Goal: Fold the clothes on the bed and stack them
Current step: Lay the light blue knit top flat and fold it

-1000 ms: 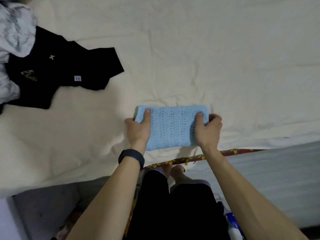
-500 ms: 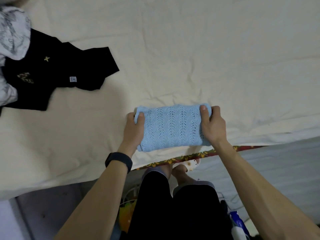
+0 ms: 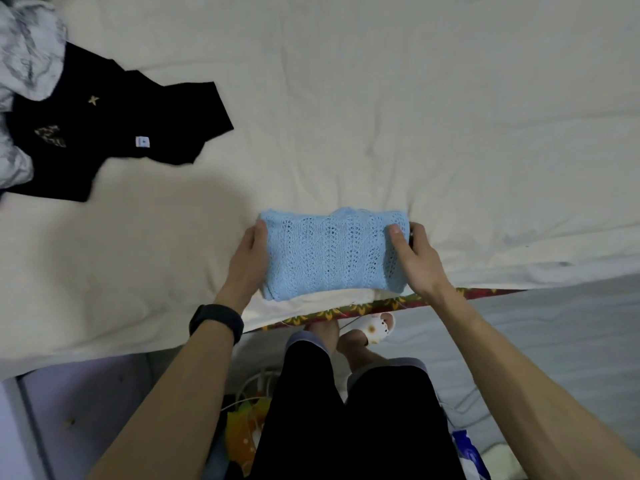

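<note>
A light-blue knit top (image 3: 334, 254), lacy openwork folded into a soft rectangle, lies at centre frame near the wrinkled cream bedsheet's (image 3: 415, 116) lower edge. The left hand (image 3: 247, 263) and right hand (image 3: 414, 259) grasp its ends. At upper left a crumpled black T-shirt (image 3: 104, 133) lies under a marbled grey-white garment (image 3: 27, 50).

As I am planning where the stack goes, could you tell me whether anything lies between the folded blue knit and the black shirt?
Nothing visible does. The folded blue knit, held at its ends by the left hand and right hand, is separated from the black shirt only by bare cream bedsheet.
</note>
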A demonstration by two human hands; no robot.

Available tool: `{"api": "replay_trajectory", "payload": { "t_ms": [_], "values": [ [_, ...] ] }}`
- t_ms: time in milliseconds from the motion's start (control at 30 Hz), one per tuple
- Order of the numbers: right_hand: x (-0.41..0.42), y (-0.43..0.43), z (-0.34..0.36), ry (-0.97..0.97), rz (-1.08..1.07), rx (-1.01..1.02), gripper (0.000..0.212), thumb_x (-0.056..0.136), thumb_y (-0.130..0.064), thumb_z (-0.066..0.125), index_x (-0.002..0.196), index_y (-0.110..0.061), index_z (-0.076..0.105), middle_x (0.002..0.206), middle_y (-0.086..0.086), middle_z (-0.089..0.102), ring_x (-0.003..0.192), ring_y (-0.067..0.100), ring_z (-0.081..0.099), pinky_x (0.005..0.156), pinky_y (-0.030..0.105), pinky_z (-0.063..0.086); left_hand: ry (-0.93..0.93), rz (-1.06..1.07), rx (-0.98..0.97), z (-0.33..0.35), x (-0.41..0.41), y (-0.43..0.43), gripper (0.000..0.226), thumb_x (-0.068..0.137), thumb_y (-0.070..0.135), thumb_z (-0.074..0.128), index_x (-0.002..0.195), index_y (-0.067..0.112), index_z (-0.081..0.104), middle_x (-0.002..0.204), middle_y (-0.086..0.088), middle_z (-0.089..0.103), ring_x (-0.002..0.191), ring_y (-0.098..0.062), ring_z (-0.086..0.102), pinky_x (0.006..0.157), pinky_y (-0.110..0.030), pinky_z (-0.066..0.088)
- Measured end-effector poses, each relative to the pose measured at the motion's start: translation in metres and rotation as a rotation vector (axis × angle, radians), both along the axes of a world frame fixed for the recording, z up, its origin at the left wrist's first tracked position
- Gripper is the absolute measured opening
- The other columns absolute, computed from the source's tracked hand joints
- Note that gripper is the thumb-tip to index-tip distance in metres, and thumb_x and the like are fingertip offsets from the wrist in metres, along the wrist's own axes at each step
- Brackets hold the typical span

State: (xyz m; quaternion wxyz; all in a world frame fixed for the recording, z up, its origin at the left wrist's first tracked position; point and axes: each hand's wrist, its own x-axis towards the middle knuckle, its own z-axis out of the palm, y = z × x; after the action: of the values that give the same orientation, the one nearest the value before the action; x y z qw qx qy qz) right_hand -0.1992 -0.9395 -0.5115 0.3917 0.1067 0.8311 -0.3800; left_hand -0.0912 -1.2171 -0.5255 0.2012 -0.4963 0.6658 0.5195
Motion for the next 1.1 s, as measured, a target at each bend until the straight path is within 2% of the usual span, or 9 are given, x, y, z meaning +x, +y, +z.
{"api": "replay_trajectory", "payload": {
  "t_ms": [100,200,300,400,533,600,733,900,1100],
  "values": [
    [-0.004,0.0,0.001,0.057,0.093,0.014,0.045,0.102,-0.064,0.035,0.126,-0.026,0.046,0.104,-0.011,0.061,0.095,0.019,0.059,0.074,0.034,0.041,0.042,-0.142,-0.093,0.006,-0.002,0.005,0.054,0.098,0.063,0.027,0.128,0.028,0.054,0.119,0.003,0.059,0.11,-0.021,0.053,0.093,-0.034,0.036],
    [-0.017,-0.003,0.01,0.147,0.096,-0.008,0.033,0.105,-0.057,0.035,0.113,-0.027,0.046,0.094,-0.015,0.06,0.089,0.011,0.061,0.064,0.028,0.04,0.147,-0.047,-0.135,0.021,-0.011,0.012,0.04,0.104,0.053,0.037,0.125,0.025,0.056,0.115,0.004,0.061,0.105,-0.018,0.057,0.087,-0.03,0.04],
    [-0.032,0.005,0.037,0.205,0.055,-0.048,0.027,0.105,-0.056,0.037,0.115,-0.033,0.047,0.098,-0.02,0.06,0.088,-0.003,0.057,0.064,0.023,0.039,0.234,0.051,-0.024,0.052,-0.023,0.017,0.033,0.104,0.055,0.038,0.117,0.031,0.056,0.115,0.008,0.064,0.099,-0.004,0.061,0.079,-0.025,0.048],
    [-0.048,0.023,0.085,0.281,0.003,-0.074,0.024,0.104,-0.056,0.04,0.115,-0.037,0.049,0.098,-0.022,0.061,0.088,-0.005,0.058,0.064,0.022,0.039,0.249,0.115,0.177,0.103,-0.04,0.024,0.032,0.099,0.065,0.04,0.116,0.043,0.055,0.118,0.011,0.067,0.101,-0.008,0.066,0.072,-0.032,0.054],
    [-0.071,0.061,0.174,0.417,-0.107,-0.125,0.018,0.104,-0.054,0.043,0.111,-0.04,0.052,0.097,-0.021,0.064,0.085,-0.011,0.06,0.066,0.023,0.041,0.368,0.054,0.348,0.187,-0.083,0.046,0.049,0.086,0.059,0.063,0.128,0.034,0.056,0.119,0.006,0.073,0.101,-0.011,0.071,0.078,-0.039,0.057],
    [-0.078,0.087,0.225,0.491,-0.169,-0.143,0.012,0.104,-0.052,0.045,0.106,-0.043,0.053,0.097,-0.021,0.065,0.086,-0.013,0.059,0.067,0.021,0.042,0.442,-0.018,0.333,0.237,-0.106,0.067,0.045,0.087,0.05,0.067,0.127,0.033,0.057,0.113,0.007,0.075,0.094,-0.008,0.073,0.07,-0.035,0.058],
    [-0.085,0.145,0.314,0.623,-0.312,-0.18,0.016,0.102,-0.051,0.048,0.11,-0.04,0.056,0.099,-0.015,0.069,0.093,0.008,0.065,0.078,0.032,0.05,0.565,-0.242,0.307,0.329,-0.151,0.119,0.017,0.093,0.046,0.064,0.11,0.045,0.064,0.107,0.006,0.076,0.088,-0.008,0.072,0.062,-0.029,0.057],
    [-0.088,0.222,0.403,0.774,-0.49,-0.243,0.018,0.099,-0.053,0.052,0.114,-0.044,0.059,0.101,-0.018,0.071,0.093,0.005,0.069,0.086,0.038,0.055,0.765,-0.432,0.25,0.433,-0.203,0.193,0.02,0.095,0.045,0.064,0.113,0.037,0.064,0.095,0.001,0.077,0.077,-0.009,0.07,0.057,-0.025,0.054],
    [-0.1,0.283,0.464,0.957,-0.658,-0.083,0.014,0.102,-0.051,0.047,0.1,-0.04,0.057,0.086,-0.015,0.068,0.086,0.008,0.065,0.074,0.034,0.045,1.043,-0.426,-0.036,0.489,-0.267,0.287,0.015,0.105,0.04,0.048,0.115,0.035,0.058,0.102,0.009,0.07,0.089,-0.005,0.065,0.071,-0.025,0.049]
  ]
}}
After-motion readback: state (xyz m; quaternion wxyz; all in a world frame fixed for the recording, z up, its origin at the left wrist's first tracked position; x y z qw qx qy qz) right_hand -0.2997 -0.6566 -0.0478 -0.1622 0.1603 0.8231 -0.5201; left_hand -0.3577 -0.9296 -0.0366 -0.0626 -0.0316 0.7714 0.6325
